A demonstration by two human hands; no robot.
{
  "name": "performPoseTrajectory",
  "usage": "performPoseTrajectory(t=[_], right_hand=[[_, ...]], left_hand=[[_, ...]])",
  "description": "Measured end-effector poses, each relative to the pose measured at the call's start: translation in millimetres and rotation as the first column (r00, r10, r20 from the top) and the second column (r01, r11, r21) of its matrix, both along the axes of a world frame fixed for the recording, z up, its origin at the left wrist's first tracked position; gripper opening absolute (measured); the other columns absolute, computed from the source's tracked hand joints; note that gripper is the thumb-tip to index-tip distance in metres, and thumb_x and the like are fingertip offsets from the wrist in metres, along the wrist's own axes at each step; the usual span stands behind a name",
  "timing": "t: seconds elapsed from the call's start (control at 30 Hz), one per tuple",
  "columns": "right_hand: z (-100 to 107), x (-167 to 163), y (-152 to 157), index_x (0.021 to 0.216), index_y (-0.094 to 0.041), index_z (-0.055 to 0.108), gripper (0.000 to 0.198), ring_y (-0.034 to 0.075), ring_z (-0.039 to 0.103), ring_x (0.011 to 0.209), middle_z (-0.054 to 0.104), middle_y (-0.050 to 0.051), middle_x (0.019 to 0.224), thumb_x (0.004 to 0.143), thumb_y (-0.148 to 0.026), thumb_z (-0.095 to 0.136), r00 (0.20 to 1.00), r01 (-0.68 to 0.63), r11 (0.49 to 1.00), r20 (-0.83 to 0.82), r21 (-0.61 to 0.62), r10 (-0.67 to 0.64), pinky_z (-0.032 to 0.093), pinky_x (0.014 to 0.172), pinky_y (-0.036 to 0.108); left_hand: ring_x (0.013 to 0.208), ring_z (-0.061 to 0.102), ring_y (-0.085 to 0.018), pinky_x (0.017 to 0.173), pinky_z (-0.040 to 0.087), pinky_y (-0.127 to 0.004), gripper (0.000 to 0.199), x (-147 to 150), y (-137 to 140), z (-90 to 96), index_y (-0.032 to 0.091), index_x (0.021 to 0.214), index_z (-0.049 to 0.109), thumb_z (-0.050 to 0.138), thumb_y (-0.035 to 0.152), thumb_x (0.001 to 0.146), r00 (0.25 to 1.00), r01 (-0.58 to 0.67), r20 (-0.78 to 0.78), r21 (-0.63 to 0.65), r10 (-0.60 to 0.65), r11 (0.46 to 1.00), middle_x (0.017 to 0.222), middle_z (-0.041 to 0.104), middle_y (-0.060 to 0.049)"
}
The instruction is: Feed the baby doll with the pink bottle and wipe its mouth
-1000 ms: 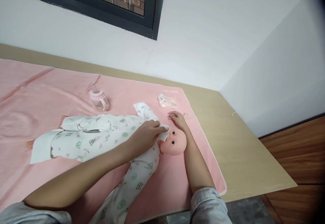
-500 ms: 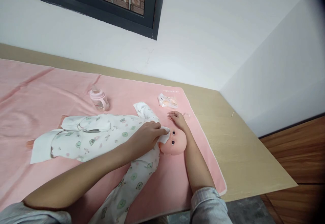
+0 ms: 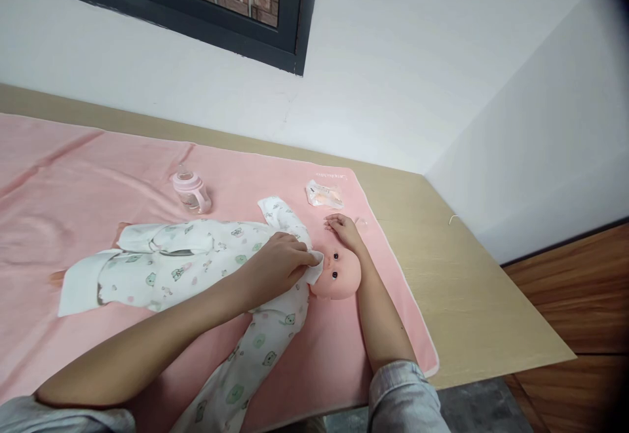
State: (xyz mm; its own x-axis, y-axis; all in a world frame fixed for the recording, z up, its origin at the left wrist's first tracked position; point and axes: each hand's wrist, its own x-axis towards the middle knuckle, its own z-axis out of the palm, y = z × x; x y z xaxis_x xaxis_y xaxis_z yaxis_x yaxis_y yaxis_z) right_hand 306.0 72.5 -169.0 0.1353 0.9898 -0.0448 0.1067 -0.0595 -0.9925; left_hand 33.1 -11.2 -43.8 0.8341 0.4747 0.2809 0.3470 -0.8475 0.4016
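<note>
My left hand [image 3: 280, 264] pinches a white wipe [image 3: 315, 266] at the baby doll [image 3: 339, 274] chin; my right hand [image 3: 344, 231] lies open behind its head

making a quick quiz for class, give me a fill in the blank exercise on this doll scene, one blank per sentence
1. The doll lies on a blanket whose colour is ____.
2. The left hand presses a white ____ by the doll's chin.
3. The right hand rests on the blanket just beyond the doll's ____.
4. Upright on the blanket behind the doll's romper stands a baby ____.

Missing words: pink; cloth; head; bottle
</note>
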Motion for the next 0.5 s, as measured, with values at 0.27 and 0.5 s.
performPoseTrajectory(t=[0.27,0.5], right_hand=[[-1.1,0.2,0.3,0.091,-0.016,0.066,0.015,0.012,0.067,0.077,0.071,0.005,0.087,0.079,-0.021,0.059,1.000,-0.002,1.000,-0.001,0.007,0.002,0.055,0.082,0.028],[-0.2,-0.2,-0.3,0.090,-0.016,0.067,0.014,0.012,0.067,0.077,0.071,0.005,0.086,0.078,-0.024,0.063,1.000,-0.004,1.000,-0.012,0.008,0.005,0.055,0.084,0.029]], left_hand=[[0.071,0.057,-0.017,0.084,0.040,-0.035,0.013,2.1,-0.5,-1.8,0.017,0.076,0.061,0.056,0.010,0.086,1.000,-0.017,-0.002,0.032,0.017,0.999,0.069,0.063,0.002],[0.079,0.058,-0.019,0.089,0.038,-0.038,0.006,3.6,-2.5,0.0,0.019,0.086,0.068,0.064,0.015,0.087,0.998,-0.058,0.028,0.091,0.056,0.994,0.076,0.067,0.001]])
